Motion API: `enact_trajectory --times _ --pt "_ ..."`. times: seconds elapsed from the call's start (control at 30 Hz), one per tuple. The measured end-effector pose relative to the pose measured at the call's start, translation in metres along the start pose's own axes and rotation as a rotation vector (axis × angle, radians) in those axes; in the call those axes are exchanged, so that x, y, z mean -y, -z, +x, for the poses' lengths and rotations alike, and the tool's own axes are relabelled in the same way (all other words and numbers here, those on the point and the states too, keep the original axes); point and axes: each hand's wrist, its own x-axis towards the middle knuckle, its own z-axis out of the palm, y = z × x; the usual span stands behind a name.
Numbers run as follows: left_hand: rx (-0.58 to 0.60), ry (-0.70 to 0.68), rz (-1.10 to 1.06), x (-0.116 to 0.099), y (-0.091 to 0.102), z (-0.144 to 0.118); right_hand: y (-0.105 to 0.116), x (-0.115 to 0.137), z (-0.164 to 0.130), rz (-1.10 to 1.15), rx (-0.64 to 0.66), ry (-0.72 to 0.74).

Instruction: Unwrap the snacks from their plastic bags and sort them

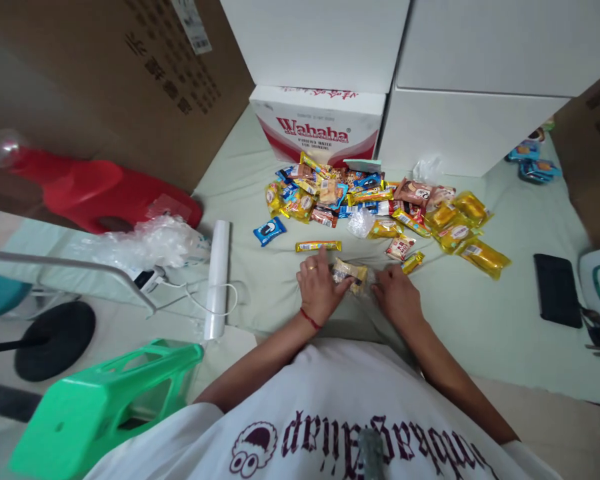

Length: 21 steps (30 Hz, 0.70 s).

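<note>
Grip is two-handed: left hand (320, 285) holds clear-wrapped snack (356, 273) under its thumb, right hand (399, 298) pinches its right end; firmness unclear.
Wahaha box (325, 137) well beyond grip, snack heap (330, 193) between box and grip, snack itself between the hands, yellow stick pack (325, 247) at left index fingertip (contact unclear). Risks, my read: uneven pull could tear the snack's end and spill it; hard thumb pressure could crumble it; stray index could nudge the stick.
</note>
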Motion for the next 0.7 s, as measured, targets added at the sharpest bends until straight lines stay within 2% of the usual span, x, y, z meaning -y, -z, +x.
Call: enact_trajectory --times 0.1,0.2,0.27,0.37,0.43,0.5,0.6,0.7 --pt "0.051 0.026 -0.077 0.008 -0.010 0.004 0.000 0.002 -0.004 -0.003 -0.115 0.032" --pt "0.033 -0.070 -0.199 0.010 -0.017 -0.001 -0.004 0.003 -0.009 0.098 -0.213 0.107" --pt "-0.013 -0.181 -0.262 0.006 -0.018 -0.008 -0.008 0.003 -0.012 0.317 -0.175 0.129" --pt "-0.039 -0.409 -0.289 -0.001 -0.017 -0.017 -0.016 0.004 -0.014 0.889 -0.018 0.074" --pt "-0.029 -0.558 -0.276 -0.002 -0.017 -0.018 -0.023 0.004 -0.016 1.270 0.088 -0.006" --pt "0.022 -0.698 -0.283 0.002 -0.019 -0.017 -0.029 0.004 -0.018 1.517 0.171 -0.073" --pt "0.136 -0.909 -0.366 0.013 -0.027 -0.019 -0.036 0.007 -0.023 1.632 0.210 -0.129" --pt "0.183 -1.011 -0.519 0.025 -0.029 -0.026 -0.036 0.010 -0.028 1.602 0.115 -0.153"
